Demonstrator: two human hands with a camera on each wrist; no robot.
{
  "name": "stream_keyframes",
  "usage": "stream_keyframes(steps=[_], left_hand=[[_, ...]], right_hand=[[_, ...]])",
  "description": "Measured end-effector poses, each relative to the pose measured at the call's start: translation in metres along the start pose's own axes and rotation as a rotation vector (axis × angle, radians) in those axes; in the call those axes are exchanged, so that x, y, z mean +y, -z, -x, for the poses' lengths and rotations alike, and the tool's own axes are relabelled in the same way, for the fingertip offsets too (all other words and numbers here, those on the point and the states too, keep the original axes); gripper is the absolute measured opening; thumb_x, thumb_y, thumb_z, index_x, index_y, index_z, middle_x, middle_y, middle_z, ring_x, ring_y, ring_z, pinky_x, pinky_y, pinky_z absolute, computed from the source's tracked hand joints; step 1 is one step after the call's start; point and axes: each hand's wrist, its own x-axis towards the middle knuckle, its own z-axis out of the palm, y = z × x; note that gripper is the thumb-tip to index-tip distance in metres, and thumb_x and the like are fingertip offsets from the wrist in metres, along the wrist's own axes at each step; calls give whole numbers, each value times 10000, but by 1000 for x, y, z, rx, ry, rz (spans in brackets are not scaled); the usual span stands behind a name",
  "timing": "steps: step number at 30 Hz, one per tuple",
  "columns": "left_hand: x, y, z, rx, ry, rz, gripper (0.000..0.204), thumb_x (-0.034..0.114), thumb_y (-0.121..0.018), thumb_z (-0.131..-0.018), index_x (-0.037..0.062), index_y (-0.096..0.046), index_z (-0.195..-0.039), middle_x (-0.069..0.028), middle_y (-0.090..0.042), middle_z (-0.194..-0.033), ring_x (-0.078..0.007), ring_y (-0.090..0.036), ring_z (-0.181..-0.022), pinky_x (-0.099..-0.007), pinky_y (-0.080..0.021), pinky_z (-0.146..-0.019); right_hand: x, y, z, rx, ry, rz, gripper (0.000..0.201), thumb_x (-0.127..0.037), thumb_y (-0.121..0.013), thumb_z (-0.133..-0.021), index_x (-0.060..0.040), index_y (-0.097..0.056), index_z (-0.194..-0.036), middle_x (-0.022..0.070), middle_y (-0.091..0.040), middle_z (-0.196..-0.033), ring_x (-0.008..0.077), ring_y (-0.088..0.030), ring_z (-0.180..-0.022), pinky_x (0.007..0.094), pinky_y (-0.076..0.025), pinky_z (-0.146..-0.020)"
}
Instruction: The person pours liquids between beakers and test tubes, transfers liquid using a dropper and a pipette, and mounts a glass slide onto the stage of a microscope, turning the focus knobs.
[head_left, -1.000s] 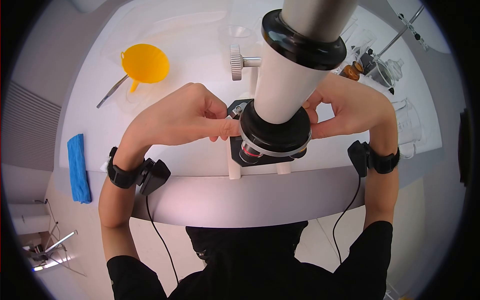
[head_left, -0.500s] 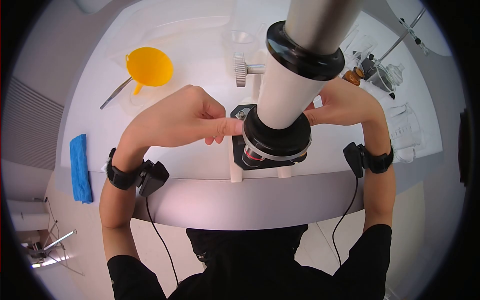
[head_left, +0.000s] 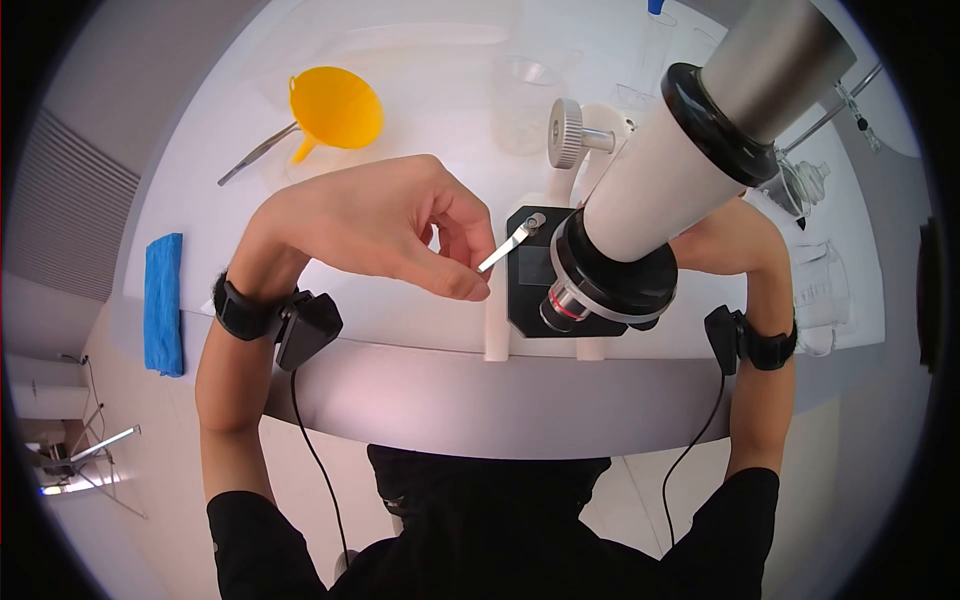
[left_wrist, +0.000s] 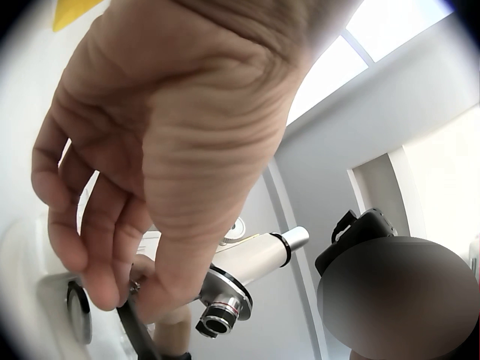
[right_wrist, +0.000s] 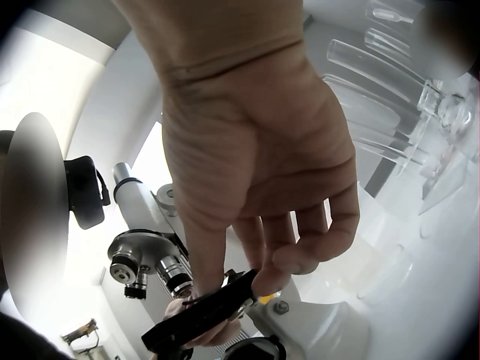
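A microscope with a white tube (head_left: pixel 650 190) and black stage (head_left: pixel 522 300) stands before me, its tube leaning to the right in the head view. The metal stage clip (head_left: pixel 512 243) points outward past the stage's left edge. My left hand (head_left: pixel 390 225) pinches the clip's free end between thumb and bent fingers. A faint rectangular patch shows on the stage beside the objective lens (head_left: pixel 563 306). In the head view the tube covers most of my right hand (right_wrist: pixel 259 165). The right wrist view shows its thumb and forefinger pinching the stage's edge, near small metal parts.
A yellow funnel (head_left: pixel 337 108) lies with tweezers (head_left: pixel 258 154) at the left. A folded blue cloth (head_left: pixel 164 305) is at the table's left edge. A clear plastic cup (head_left: pixel 528 95) stands behind the focus knob (head_left: pixel 565 133). A glass beaker (head_left: pixel 820 290) and other glassware are at the right.
The microscope appears farther right in the head view. The left stage clip now sticks outward in my left fingers. More of my right hand is hidden behind the tube.
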Motion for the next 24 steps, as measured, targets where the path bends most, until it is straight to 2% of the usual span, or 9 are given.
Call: stream_keyframes(steps=[5, 13, 16, 18, 19, 20, 21, 24], left_hand=[[0, -3, -1, -32, -51, 137, 191, 220, -765, -830, 39, -716, -867, 10, -675, -719, -48, -574, -626, -215, -377, -556], [2, -7, -5, -40, -35, 115, 240, 266, -771, -840, 33, -724, -875, -1, -670, -701, -53, -554, -612, -217, -374, -533], [3, -5, -6, -22, -15, 80, 251, 276, -764, -845, 30, -722, -870, -3, -663, -693, -55, -537, -601, -219, -378, -542], [-2, -5, -7, -19, -29, 78, 256, 281, -757, -851, 28, -720, -867, -4, -658, -689, -57, -528, -594, -221, -377, -544], [-5, -6, -9, 2, -16, 118, 353, 391, -730, -853, 40, -719, -820, -1, -643, -663, -68, -540, -595, -225, -390, -555], [-8, -7, -11, 23, -3, 158, 457, 501, -703, -854, 51, -718, -772, 2, -628, -638, -79, -552, -595, -229, -403, -566], [-11, -10, -13, 19, -6, 156, 457, 501, -703, -854, 51, -718, -772, 2, -628, -638, -79, -552, -595, -229, -403, -566], [-14, -12, -14, 60, -21, 158, 504, 542, -686, -852, 51, -708, -736, 7, -601, -609, -81, -529, -580, -232, -382, -550]], right_hand=[[-2, -1, 0, 17, 36, -39, 208, -136, -743, -737, -17, -579, -783, 27, -569, -667, 141, -551, -626, 288, -465, -615], [-1, -2, -1, 33, 61, -49, 204, -126, -738, -744, -13, -574, -788, 31, -574, -685, 143, -555, -634, 286, -466, -615], [1, 0, 1, 7, 53, -5, 193, -126, -730, -759, -8, -627, -871, 25, -562, -679, 140, -552, -631, 284, -466, -614], [-3, -2, 0, 25, 83, -71, 312, -129, -723, -777, -23, -671, -1065, 15, -551, -674, 130, -540, -621, 280, -461, -607], [-4, -2, 0, 29, 79, -72, 312, -129, -723, -777, -23, -671, -1065, 15, -551, -674, 130, -540, -621, 280, -461, -607], [-5, -1, 0, 1, 58, -98, 386, -136, -721, -786, -43, -653, -1154, 11, -549, -675, 125, -535, -618, 278, -457, -604], [-5, 0, -1, -27, 36, -124, 462, -143, -719, -796, -64, -635, -1243, 7, -547, -676, 120, -529, -614, 276, -452, -600], [-3, -1, -3, -34, 75, -136, 479, -169, -725, -808, -68, -624, -1265, 6, -551, -674, 112, -531, -615, 269, -441, -592]])
